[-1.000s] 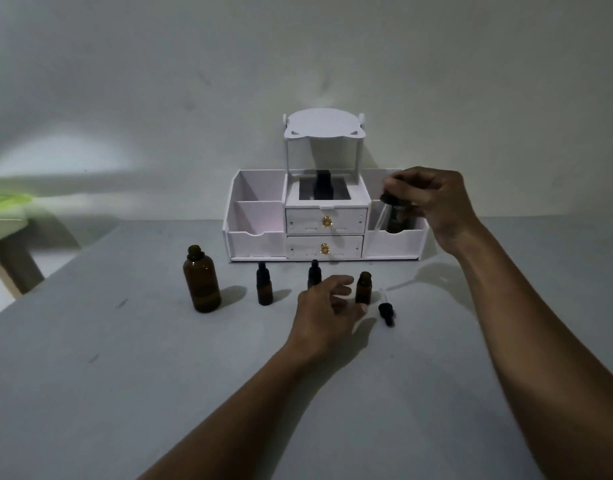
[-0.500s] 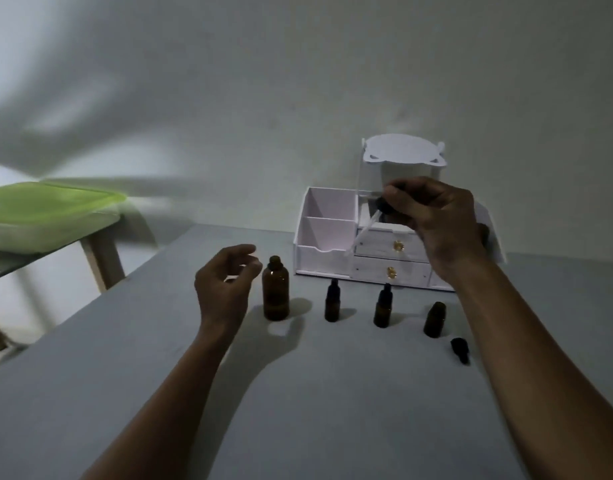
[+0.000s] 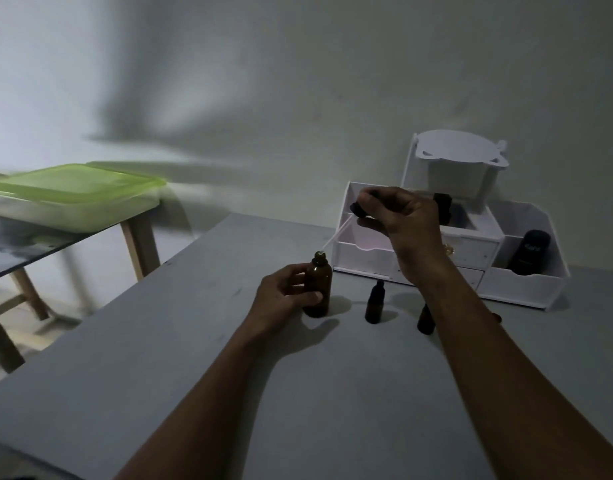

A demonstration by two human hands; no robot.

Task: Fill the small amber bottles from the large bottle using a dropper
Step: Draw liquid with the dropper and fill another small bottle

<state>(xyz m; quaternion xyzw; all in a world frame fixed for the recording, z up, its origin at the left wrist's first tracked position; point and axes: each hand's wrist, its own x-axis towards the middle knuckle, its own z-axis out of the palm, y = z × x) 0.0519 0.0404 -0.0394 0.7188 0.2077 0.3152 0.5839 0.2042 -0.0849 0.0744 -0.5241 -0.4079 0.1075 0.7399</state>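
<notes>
**A:** Where's the big one?

**B:** The large amber bottle [image 3: 318, 289] stands upright on the grey table [image 3: 194, 358], approx. mid-frame. The left hand [image 3: 284, 296] has it from the left side. The thumb lies across the front of the body and the fingers curl round the far side. It's a closed wrap, so nothing else fits in that hand. The neck & mouth stick up clear above the fingers.

**A:** And the dropper?

**B:** The dropper [image 3: 339, 232] is in the right hand [image 3: 402, 220], up above & to the right of the bottle. Thumb & fingertips pinch the black bulb and the other fingers are tucked in. The glass tube slants down-left out of the pinch, well clear of the palm. Its tip is right at the bottle's mouth. Can't tell if it's inside or just on the rim, it's too dim.

**A:** And the small ones?

**B:** Two small amber bottles show, both upright w/ dark tops and neither touched. One [image 3: 374, 303] stands just right of the big bottle. The next [image 3: 425, 318] is further right, partly hidden behind the right forearm.

**A:** What's in the bg?

**B:** A white organiser [image 3: 367, 258] sits at the table's back edge vs. the wall, behind the right hand. It has a black container [image 3: 530, 252] in its right compartment. Far left, a green-lidded box [image 3: 73, 188] sits on a side table [image 3: 138, 244].
</notes>
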